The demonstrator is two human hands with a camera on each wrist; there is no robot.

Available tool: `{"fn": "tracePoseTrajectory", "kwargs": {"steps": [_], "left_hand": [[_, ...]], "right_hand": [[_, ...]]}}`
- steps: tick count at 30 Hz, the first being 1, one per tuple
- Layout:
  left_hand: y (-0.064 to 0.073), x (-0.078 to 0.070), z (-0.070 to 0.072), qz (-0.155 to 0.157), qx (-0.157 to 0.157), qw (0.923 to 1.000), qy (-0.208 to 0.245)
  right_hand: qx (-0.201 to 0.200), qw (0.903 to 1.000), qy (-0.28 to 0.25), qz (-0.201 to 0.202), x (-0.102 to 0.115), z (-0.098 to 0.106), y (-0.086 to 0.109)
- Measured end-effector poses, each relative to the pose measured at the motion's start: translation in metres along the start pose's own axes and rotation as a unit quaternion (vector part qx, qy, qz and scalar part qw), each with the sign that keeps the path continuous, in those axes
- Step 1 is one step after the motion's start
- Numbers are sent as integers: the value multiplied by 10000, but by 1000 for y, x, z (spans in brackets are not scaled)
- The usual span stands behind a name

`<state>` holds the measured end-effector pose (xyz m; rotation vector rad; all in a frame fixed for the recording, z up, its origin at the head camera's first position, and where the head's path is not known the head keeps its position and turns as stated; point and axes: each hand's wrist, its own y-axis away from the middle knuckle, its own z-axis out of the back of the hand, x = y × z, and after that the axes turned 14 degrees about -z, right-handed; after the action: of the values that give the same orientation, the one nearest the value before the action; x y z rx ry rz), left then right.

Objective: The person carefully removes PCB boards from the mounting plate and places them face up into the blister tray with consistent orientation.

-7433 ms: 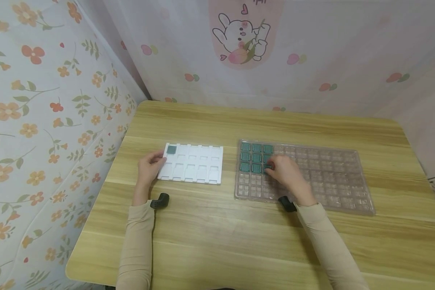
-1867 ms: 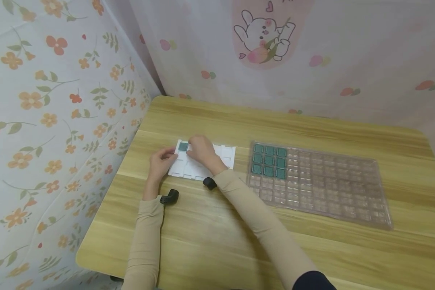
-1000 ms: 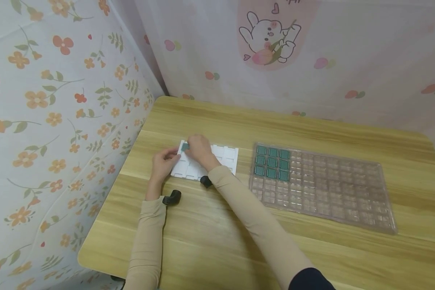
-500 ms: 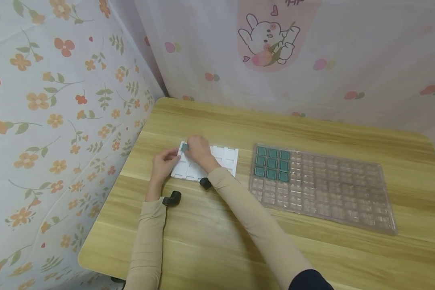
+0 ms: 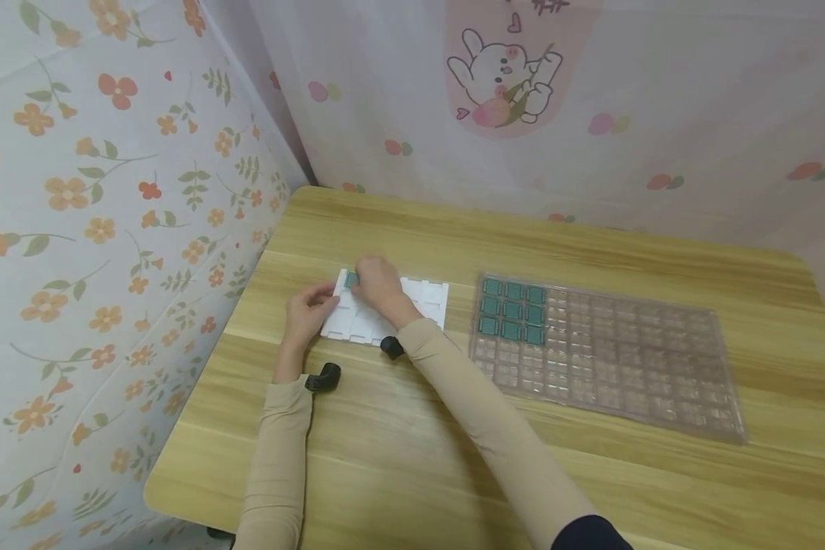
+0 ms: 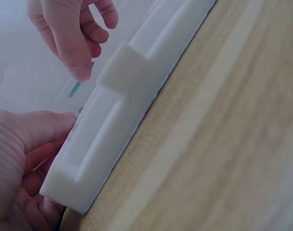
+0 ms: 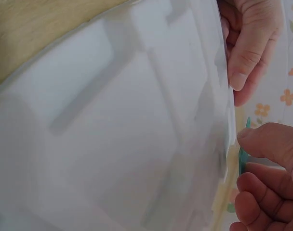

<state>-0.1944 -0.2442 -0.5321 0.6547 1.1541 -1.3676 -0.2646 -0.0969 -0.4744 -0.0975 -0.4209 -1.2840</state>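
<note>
A white tray with shallow pockets lies left of the table's middle. My left hand grips its left edge, thumb on top, as the left wrist view also shows. A small green circuit board shows at the tray's far left corner. Right over the pockets beside that corner is my right hand, covering part of the tray. Seen from the right wrist, its thumb and index finger pinch a thin green circuit board edge-on; the left wrist view shows this board tilted by the thumb.
A clear plastic tray with many pockets lies to the right, several green circuit boards filling its far left part. A floral curtain hangs along the left, a rabbit-print curtain behind. The wooden table has rounded corners.
Several seconds ago my right hand was at the boards in the clear tray; it has since moved left to the white tray. Over the last second both hands stay nearly still.
</note>
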Motion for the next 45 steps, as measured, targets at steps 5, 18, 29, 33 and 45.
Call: {"fn": "tracePoseTrajectory", "kwargs": {"steps": [5,18,29,33,45], "left_hand": [[1,0,1,73,63,9999,-60],[1,-1,3,176,19,9998,35],[2,-2,3,114,10,9999,-63],[2,-2,2,79,9,10000,-38],[2,-3,-2,80,4,10000,23]], "right_hand": [[39,9999,-151,-35,-4,3,4],[-70,9989,-458,7,-13,15,19],[-38,9991,-408,-52,-24,23,32],[-41,9989,-457,-114,-29,26,37],[-197,9985,-515,39,-42,36,55]]}}
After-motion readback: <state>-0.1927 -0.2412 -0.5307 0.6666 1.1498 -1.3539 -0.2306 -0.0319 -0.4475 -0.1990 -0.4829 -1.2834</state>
